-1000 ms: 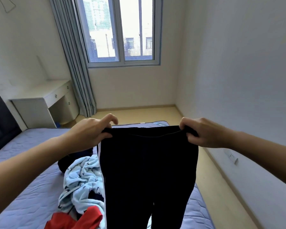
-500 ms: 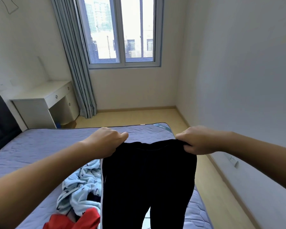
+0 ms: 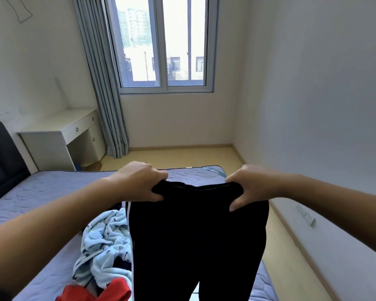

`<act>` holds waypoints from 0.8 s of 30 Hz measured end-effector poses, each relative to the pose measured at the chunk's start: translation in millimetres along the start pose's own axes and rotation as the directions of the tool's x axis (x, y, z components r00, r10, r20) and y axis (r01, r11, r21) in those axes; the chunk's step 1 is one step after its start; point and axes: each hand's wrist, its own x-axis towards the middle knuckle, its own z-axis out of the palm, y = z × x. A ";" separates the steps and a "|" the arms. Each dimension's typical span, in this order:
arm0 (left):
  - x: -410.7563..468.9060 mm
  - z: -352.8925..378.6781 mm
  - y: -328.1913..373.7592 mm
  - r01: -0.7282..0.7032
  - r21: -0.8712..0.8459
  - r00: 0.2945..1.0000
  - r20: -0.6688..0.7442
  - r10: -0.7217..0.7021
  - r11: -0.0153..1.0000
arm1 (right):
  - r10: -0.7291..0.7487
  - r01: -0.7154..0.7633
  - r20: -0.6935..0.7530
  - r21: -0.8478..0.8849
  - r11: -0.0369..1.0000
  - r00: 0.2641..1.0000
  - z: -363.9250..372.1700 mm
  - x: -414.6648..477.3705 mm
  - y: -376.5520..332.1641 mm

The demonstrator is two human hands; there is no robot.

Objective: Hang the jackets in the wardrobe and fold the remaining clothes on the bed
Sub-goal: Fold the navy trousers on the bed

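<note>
Black trousers (image 3: 195, 240) with a white side stripe hang in the air over the bed (image 3: 41, 192), their legs dropping out of the bottom of the view. My left hand (image 3: 139, 181) grips the left end of the waistband. My right hand (image 3: 248, 185) grips the right end, thumb underneath. Beneath them on the mattress lie a crumpled light blue patterned garment (image 3: 104, 240) and a red garment (image 3: 100, 292), with something dark partly hidden between them.
A white desk (image 3: 59, 131) with drawers stands against the left wall beyond the bed. Grey curtains (image 3: 102, 83) hang beside the window (image 3: 163, 44). A dark headboard (image 3: 0, 161) is at the left. Wooden floor (image 3: 276, 246) runs between bed and right wall.
My hands have come lower and closer together on the waistband, which now sags between them. The view has tilted slightly, showing more of the bed's far edge.
</note>
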 end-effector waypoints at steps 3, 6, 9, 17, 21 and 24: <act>-3.0 -4.5 -3.8 -0.068 0.017 0.990 -0.123 0.070 0.998 | 0.015 -0.015 -0.040 0.013 1.000 0.999 -14.6 -1.4 4.4; -0.7 -18.1 -16.5 -0.099 0.014 0.969 -0.226 0.099 0.995 | 0.001 -0.002 0.009 0.064 0.998 1.000 -43.2 -3.2 10.2; 1.8 -32.7 -32.9 -0.080 -0.001 0.985 -0.153 0.079 0.997 | -0.018 0.016 0.013 0.124 0.992 1.000 -63.9 -7.7 19.3; 9.1 -81.2 -37.8 -0.231 -0.288 0.879 -0.470 0.073 0.929 | -0.073 0.406 -0.450 0.710 0.575 0.890 -89.4 -20.9 18.5; 10.9 -89.9 -12.9 -0.215 -0.301 0.766 -0.642 -0.031 0.929 | -0.071 0.455 -0.451 0.870 0.190 0.890 -67.1 -13.6 2.2; 13.4 -86.2 8.1 -0.250 -0.364 0.731 -0.678 -0.072 0.897 | -0.104 0.430 -0.425 0.902 0.038 0.899 -49.7 -3.2 -12.1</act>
